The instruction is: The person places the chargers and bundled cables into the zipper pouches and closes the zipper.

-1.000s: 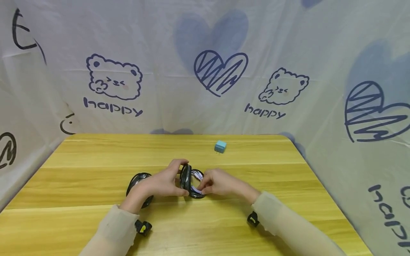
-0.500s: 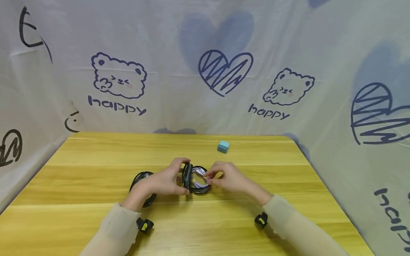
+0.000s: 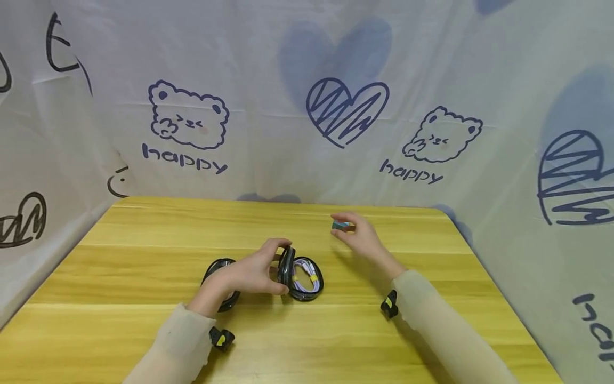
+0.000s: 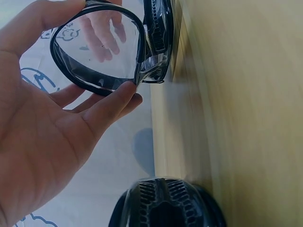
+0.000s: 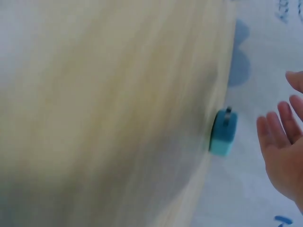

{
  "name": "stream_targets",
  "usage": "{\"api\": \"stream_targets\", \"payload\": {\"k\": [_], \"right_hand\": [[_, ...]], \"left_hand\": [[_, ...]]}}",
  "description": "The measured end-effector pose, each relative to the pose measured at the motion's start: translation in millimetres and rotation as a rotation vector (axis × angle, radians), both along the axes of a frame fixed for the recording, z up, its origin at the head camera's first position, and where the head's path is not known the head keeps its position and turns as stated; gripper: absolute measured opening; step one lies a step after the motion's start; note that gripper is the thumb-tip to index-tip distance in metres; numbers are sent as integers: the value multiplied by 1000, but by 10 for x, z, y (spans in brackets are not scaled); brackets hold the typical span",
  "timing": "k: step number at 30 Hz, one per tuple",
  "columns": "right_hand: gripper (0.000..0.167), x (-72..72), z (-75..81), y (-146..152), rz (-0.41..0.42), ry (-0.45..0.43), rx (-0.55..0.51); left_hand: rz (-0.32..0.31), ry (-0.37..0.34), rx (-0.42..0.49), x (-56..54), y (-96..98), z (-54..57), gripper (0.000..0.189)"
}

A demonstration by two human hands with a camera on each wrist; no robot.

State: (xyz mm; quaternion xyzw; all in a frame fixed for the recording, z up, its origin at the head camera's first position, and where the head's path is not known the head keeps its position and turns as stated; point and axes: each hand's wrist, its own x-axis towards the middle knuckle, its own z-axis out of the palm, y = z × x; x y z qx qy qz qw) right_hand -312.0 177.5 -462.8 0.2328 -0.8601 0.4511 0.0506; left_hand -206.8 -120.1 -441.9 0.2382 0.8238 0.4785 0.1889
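A small round black-rimmed case (image 3: 320, 280) stands on the table with its clear lid (image 4: 111, 54) raised. My left hand (image 3: 256, 272) holds that lid by its rim, between thumb and fingers. Inside the case lies a coiled pale cable (image 3: 298, 282) with yellow ties. My right hand (image 3: 362, 236) is at the back of the table, over a blue plug adapter (image 5: 223, 132). In the right wrist view its fingers are spread loosely, apart from the adapter. The head view shows the adapter partly hidden behind the fingers.
Another black round case (image 3: 229, 303) sits under my left wrist, partly covered by it. The wooden table (image 3: 312, 341) ends at a white cloth (image 3: 268, 122) with printed drawings, which hangs behind and at the sides.
My right hand has let go of the cable in the case and moved back and right to the blue adapter. The left hand keeps holding the lid.
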Motion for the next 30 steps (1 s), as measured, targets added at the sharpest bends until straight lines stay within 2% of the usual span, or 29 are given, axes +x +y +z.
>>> {"api": "stream_targets", "payload": {"k": [3,7,15,21,30], "right_hand": [[45,-154,-15,47,-52,-16,6],[50,-324,-43,88,-97,-57,66],[62,-512,-144,104,-112,-165,194],[55,-508,-152,95,-115,-195,222],[49,-355,-122,118,-110,-166,249]], "left_hand": [[-8,-8,9,3,4,-6,101],[-11,-12,9,6,-2,-11,101],[-15,-18,17,9,-17,-5,101],[-8,-24,10,16,-21,0,101],[-15,-24,13,13,-3,-3,101]]}}
